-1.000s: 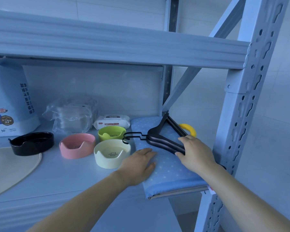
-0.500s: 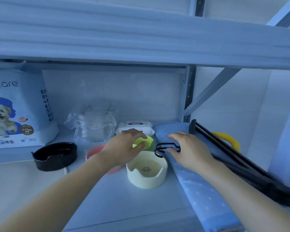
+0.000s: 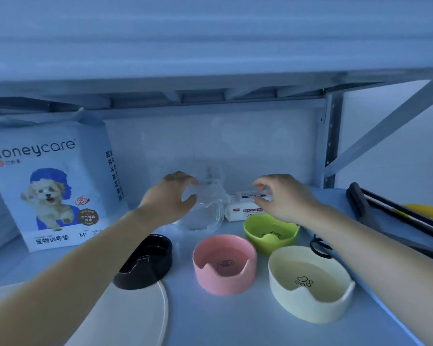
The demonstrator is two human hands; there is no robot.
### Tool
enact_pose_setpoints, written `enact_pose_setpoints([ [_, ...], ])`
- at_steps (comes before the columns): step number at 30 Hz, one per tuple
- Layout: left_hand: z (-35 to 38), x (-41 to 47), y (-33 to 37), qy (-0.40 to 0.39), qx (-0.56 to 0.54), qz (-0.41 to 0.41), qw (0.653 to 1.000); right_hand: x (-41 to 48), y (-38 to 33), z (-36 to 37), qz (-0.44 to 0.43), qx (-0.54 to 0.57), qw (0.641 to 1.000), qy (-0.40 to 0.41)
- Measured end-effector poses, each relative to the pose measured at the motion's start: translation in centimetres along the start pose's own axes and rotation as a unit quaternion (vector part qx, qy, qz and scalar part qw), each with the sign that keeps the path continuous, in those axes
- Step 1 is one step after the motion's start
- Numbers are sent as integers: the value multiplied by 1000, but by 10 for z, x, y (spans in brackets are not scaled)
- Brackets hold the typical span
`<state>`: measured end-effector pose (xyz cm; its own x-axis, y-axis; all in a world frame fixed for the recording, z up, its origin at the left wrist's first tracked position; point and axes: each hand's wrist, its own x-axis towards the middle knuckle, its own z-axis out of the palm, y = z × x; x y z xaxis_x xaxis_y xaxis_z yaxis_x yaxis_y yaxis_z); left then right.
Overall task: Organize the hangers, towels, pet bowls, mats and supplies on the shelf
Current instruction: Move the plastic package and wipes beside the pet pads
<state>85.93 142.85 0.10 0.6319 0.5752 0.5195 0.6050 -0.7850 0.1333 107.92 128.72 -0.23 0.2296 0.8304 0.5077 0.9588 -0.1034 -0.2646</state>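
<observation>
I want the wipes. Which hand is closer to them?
Right. The right hand hovers over the wipes pack; the left hand is beside it, at the clear bag.

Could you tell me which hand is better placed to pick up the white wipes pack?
The right: the right hand hovers right at the wipes pack, fingers curved towards it, while the left hand is at the clear plastic bag beside it.

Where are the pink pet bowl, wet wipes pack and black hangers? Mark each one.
pink pet bowl (image 3: 224, 265), head view, inside floor.
wet wipes pack (image 3: 239, 208), head view, front face.
black hangers (image 3: 362, 208), head view, thick left end.
</observation>
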Motion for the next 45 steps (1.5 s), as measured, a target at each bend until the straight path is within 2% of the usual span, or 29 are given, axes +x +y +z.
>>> enact_pose_setpoints([
  [7,21,35,-16,-52,72,-30,996,50,-7,27,4,62,997,-46],
  [10,31,33,-22,-50,97,-30,994,67,-3,36,1,78,994,-73],
  [22,45,24,-36,28,36,-73,996,98,97,42,30,-18,979,-201],
  [29,49,26,-30,38,35,-85,995,113,112,56,13,-43,969,-242],
  [39,48,27,-29,26,35,-92,995,128,118,85,23,-24,950,-311],
  [45,43,31,-28,-13,66,-90,994,135,126,92,18,-2,941,-337],
])
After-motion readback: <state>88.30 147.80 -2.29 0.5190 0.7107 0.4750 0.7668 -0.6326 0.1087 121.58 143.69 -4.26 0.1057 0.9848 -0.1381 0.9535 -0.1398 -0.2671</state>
